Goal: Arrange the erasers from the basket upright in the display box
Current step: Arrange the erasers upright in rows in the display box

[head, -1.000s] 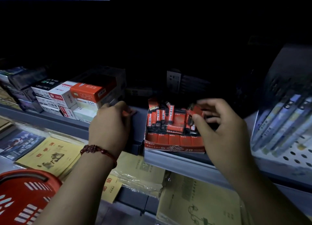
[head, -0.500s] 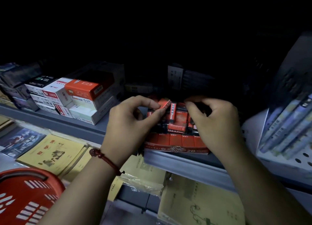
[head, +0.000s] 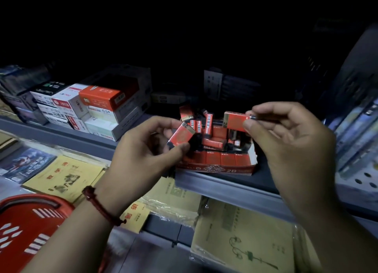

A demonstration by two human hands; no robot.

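Note:
A red display box [head: 216,170] marked 2B sits at the shelf's front edge, with a neat upright row of red erasers along its front and several others jumbled behind. My left hand [head: 143,150] pinches one red 2B eraser [head: 181,134] just left of the box. My right hand [head: 286,141] holds a second red 2B eraser [head: 235,120] by its end, lifted above the box's right side. The red basket [head: 26,227] is at the bottom left; its inside is hidden.
Stacked stationery boxes [head: 98,109] stand on the shelf to the left. A rack of pens [head: 360,133] leans at the right. Yellow exercise books [head: 61,176] lie on the lower shelf below. The shelf back is dark.
Both hands have drawn back from the box towards me, each now with a red eraser in its fingers; the right hand's eraser came up out of the jumbled pile.

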